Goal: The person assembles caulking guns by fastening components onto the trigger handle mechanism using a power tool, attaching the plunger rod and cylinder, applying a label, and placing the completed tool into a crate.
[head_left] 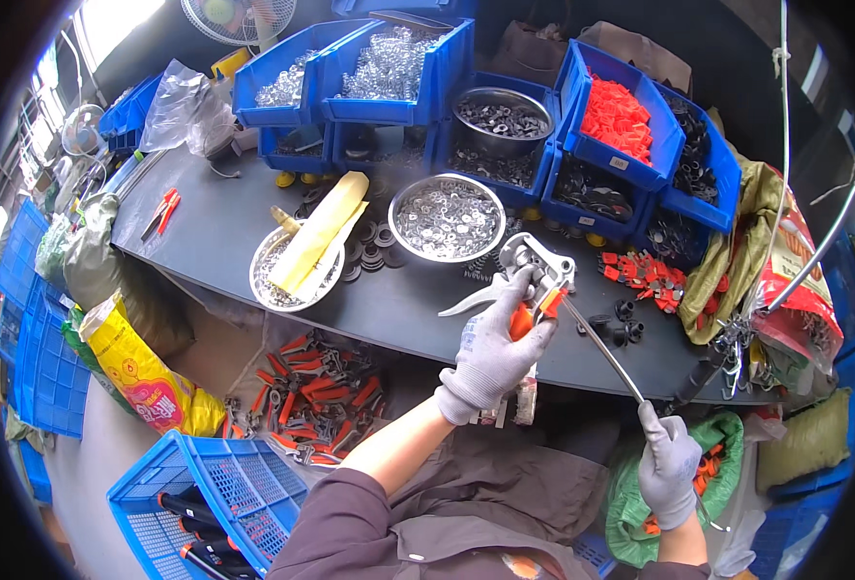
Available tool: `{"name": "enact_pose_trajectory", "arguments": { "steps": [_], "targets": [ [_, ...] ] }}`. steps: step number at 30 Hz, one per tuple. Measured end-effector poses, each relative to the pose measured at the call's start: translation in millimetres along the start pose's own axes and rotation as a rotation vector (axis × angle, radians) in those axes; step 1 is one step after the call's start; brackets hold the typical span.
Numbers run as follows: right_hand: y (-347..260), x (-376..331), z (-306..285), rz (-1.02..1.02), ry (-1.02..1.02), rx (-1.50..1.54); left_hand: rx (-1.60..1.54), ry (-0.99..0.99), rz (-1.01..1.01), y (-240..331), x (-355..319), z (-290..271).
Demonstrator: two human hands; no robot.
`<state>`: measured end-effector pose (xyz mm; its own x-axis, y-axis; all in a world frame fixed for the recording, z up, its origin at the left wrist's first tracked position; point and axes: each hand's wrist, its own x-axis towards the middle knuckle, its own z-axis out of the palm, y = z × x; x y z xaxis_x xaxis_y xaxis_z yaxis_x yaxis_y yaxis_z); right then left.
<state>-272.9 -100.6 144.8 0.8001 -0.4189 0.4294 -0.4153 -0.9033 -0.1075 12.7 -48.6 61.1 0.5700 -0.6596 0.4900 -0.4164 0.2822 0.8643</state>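
Note:
My left hand [493, 362], in a pale grey glove, is closed around a silver metal pruner [548, 263] with orange parts, held over the front of the dark bench. A curved pale lever [468, 302] sticks out of the pruner to the left. Lower on the right, my gloved right hand [669, 469] grips a thin metal rod [606, 350]. The rod slants up to the orange part beside my left fingers; whether its tip touches or enters the pruner, I cannot tell. Just beyond the pruner stands a steel bowl [490, 198] of small metal washers.
Blue bins [297, 116] of springs, orange pieces and dark parts line the bench's back. A second bowl [263, 300] carries a yellow packet [321, 232]. Orange-handled pruners [316, 387] lie heaped below, near a blue crate [253, 483]. A green sack [630, 493] stands by my right arm.

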Motion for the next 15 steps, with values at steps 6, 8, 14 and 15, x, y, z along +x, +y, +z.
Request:
{"name": "enact_pose_trajectory", "arguments": {
  "steps": [6,8,14,15],
  "targets": [
    [23.6,-14.6,28.6,0.278,-0.112,0.657,0.259,-0.200,-0.072,14.8,10.9,-13.2],
    [17.8,-10.9,27.4,0.894,-0.245,1.299,-0.055,-0.279,-0.103,6.5,17.6,-17.3],
    [18.1,-14.4,59.5,0.356,-0.041,0.812,0.227,-0.337,-0.105,22.1,17.7,-20.1],
    [15.0,-17.1,59.6,0.522,-0.072,0.988,0.215,-0.347,-0.105,25.2,18.2,-22.4]
  ]
}}
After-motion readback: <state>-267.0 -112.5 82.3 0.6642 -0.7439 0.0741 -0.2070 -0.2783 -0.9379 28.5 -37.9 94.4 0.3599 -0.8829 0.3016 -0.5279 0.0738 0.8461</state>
